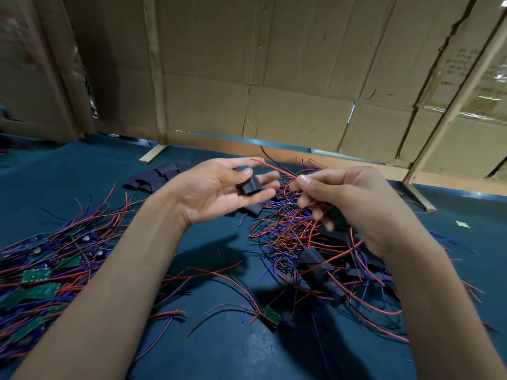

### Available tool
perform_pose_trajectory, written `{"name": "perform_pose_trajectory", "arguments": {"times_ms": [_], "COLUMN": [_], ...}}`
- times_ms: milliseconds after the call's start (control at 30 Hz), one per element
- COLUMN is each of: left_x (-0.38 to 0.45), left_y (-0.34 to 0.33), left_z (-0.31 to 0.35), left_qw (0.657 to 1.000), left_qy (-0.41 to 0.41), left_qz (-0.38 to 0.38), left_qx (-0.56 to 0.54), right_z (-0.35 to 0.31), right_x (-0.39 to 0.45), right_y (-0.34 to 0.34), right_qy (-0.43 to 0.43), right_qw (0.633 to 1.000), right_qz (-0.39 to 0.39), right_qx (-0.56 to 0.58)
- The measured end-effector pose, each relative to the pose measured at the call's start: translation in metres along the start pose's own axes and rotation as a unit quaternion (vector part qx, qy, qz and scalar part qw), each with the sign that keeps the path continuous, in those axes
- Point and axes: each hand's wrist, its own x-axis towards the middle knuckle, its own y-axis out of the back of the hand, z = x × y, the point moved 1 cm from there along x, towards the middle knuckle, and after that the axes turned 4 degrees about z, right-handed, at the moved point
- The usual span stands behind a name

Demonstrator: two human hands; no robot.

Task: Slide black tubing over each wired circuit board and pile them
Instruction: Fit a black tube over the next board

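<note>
Two hands meet at centre frame over a teal table (82,171). Lower left lies a board pile (41,272). Left hand (219,187) grips a black tube (248,182); right hand (343,198) pinches a red wire (274,167).

Print on cardboard (463,67) too blurred to read

Small assembly workshop, makeshift by the look of it. Dark teal work surface (82,171) heaped with green circuit boards (35,275) trailing red and blue wires (285,229), plus cut pieces of black tubing (162,174). Flattened cardboard sheets (274,78) on wooden battens (155,78) wall the bench in.
</note>
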Motion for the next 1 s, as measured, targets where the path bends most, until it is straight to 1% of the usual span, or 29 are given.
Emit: {"name": "perform_pose_trajectory", "arguments": {"times_ms": [67, 167, 233, 300, 367, 433, 467, 567, 633, 700, 767, 867, 1000], "left_x": [0.000, 0.000, -0.001, -0.002, -0.003, -0.004, -0.004, -0.003, -0.002, -0.001, -0.002, -0.002, 0.000], "left_y": [-0.004, -0.006, -0.007, -0.009, -0.011, -0.014, -0.016, -0.022, -0.023, -0.023, -0.024, -0.025, -0.032], "left_z": [0.002, 0.006, 0.008, 0.008, 0.006, 0.003, 0.003, 0.003, 0.003, 0.003, 0.002, 0.001, -0.004], "left_qw": [1.000, 0.998, 0.998, 0.998, 0.998, 0.996, 0.993, 0.979, 0.976, 0.978, 0.981, 0.985, 0.985], "left_qy": [-0.005, -0.006, -0.018, -0.028, -0.034, -0.051, -0.070, -0.126, -0.137, -0.134, -0.114, -0.085, -0.064], "left_qz": [0.019, 0.042, 0.037, 0.030, 0.023, 0.011, 0.002, -0.029, -0.036, -0.028, -0.024, -0.015, -0.018], "left_qx": [-0.020, -0.054, -0.057, -0.054, -0.053, -0.072, -0.095, -0.160, -0.166, -0.159, -0.155, -0.150, -0.158], "right_z": [0.000, 0.001, 0.003, 0.006, 0.007, 0.007, 0.008, 0.007, 0.004, 0.000, -0.001, -0.002, -0.002], "right_x": [-0.001, -0.001, 0.000, 0.001, 0.002, 0.003, 0.003, 0.002, 0.001, 0.000, 0.001, 0.000, -0.002], "right_y": [0.001, 0.002, 0.002, 0.000, -0.004, -0.007, -0.007, -0.005, -0.006, -0.007, -0.006, -0.006, -0.009], "right_qy": [0.018, 0.060, 0.062, 0.054, 0.038, 0.025, 0.029, 0.076, 0.108, 0.137, 0.149, 0.158, 0.148], "right_qw": [0.999, 0.988, 0.985, 0.988, 0.995, 0.997, 0.997, 0.985, 0.983, 0.982, 0.980, 0.979, 0.983], "right_qz": [-0.015, -0.029, -0.038, -0.036, -0.029, -0.022, -0.013, 0.033, 0.065, 0.100, 0.122, 0.122, 0.098], "right_qx": [-0.039, -0.140, -0.158, -0.142, -0.093, -0.065, -0.074, -0.152, -0.136, -0.087, -0.056, -0.033, -0.040]}}
